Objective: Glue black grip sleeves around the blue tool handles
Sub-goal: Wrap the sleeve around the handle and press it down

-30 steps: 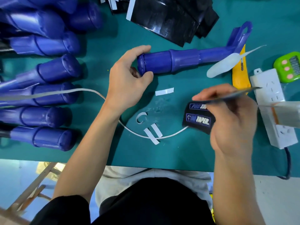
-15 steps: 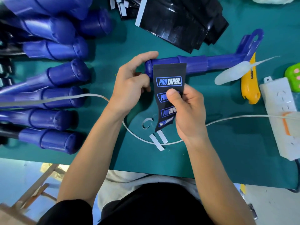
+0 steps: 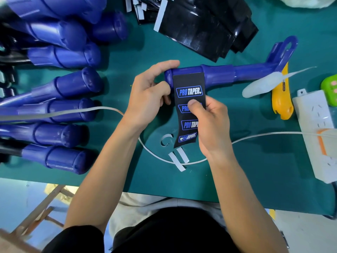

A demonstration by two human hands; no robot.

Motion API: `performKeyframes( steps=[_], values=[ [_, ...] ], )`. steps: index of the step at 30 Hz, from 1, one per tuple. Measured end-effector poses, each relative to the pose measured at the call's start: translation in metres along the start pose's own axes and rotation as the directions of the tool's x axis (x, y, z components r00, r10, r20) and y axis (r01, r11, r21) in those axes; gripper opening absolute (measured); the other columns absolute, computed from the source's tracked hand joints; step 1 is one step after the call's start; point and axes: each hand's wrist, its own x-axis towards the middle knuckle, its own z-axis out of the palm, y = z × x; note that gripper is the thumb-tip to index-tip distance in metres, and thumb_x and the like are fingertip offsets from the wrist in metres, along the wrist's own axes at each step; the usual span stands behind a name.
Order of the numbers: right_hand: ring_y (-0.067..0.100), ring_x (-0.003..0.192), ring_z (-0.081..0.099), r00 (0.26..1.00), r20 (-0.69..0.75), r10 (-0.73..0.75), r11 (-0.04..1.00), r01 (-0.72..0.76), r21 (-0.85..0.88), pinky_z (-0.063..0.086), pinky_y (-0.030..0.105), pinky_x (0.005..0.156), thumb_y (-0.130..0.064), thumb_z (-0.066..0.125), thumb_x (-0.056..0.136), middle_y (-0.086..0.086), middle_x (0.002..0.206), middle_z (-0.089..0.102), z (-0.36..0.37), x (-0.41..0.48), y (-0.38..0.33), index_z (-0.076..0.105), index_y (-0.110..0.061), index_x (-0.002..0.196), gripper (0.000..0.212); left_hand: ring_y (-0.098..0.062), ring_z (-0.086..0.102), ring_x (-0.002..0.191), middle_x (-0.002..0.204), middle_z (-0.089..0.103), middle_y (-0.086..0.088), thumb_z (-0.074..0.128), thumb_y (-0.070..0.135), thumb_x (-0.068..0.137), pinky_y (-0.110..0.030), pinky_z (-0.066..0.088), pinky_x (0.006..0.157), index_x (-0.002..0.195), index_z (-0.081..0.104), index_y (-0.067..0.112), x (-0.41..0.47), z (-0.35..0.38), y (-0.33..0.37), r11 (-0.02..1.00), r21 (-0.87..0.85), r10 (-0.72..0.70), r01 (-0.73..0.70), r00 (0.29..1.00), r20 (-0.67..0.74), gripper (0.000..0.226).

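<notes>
A blue tool handle lies across the green mat, its butt end to the left. My left hand grips that butt end, fingers over the top. A black grip sleeve printed with "PRO TAPER" logos hangs down from the handle's grip section, its top edge against the blue plastic. My right hand pinches the sleeve, thumb on its front over the second logo, and covers its right lower part.
Several blue handles are stacked at the left. A pile of black sleeves lies at the top. A white power strip, a yellow knife, a white backing peel, a white cable and paper strips surround the work.
My right hand brought the sleeve from low on the mat up to the handle, and now its top edge sits on the grip section. The left hand keeps its hold on the butt end.
</notes>
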Motion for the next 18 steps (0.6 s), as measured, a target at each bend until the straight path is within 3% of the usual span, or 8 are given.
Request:
performKeyframes(
  steps=[6,14,18],
  values=[
    [0.017,0.073,0.065,0.999,-0.008,0.049,0.999,-0.049,-0.014,0.058,0.035,0.067,-0.017,0.063,0.09,0.002,0.08,0.075,0.0002,0.001,-0.0014,0.081,-0.021,0.083,0.019,-0.012,0.052,0.051,0.074,0.068,0.012,0.056,0.007,0.091,-0.016,0.04,0.051,0.122,0.073,0.012,0.0007,0.0034,-0.0024,1.0,0.005,0.018,-0.017,0.999,-0.047,0.036],
    [0.019,0.074,0.066,0.997,-0.029,0.068,0.994,-0.071,-0.087,0.059,0.042,0.071,-0.021,0.063,0.089,0.005,0.081,0.076,0.0002,0.0039,-0.0015,0.079,-0.02,0.085,0.017,-0.015,0.05,0.05,0.081,0.071,0.015,0.062,0.012,0.091,-0.025,0.045,0.051,0.11,0.075,0.024,0.0021,0.0097,-0.0054,0.997,0.052,0.061,-0.056,0.991,-0.119,0.026],
    [0.025,0.071,0.07,0.999,-0.018,0.036,0.96,-0.04,-0.277,0.061,0.046,0.073,-0.027,0.065,0.09,0.006,0.077,0.076,-0.0054,0.0017,-0.0064,0.075,-0.011,0.086,0.019,-0.015,0.05,0.047,0.084,0.072,0.016,0.063,0.013,0.09,-0.025,0.044,0.052,0.109,0.075,0.025,0.0027,0.0095,-0.0059,0.996,0.075,0.061,-0.053,0.991,-0.122,0.025]
  ],
)
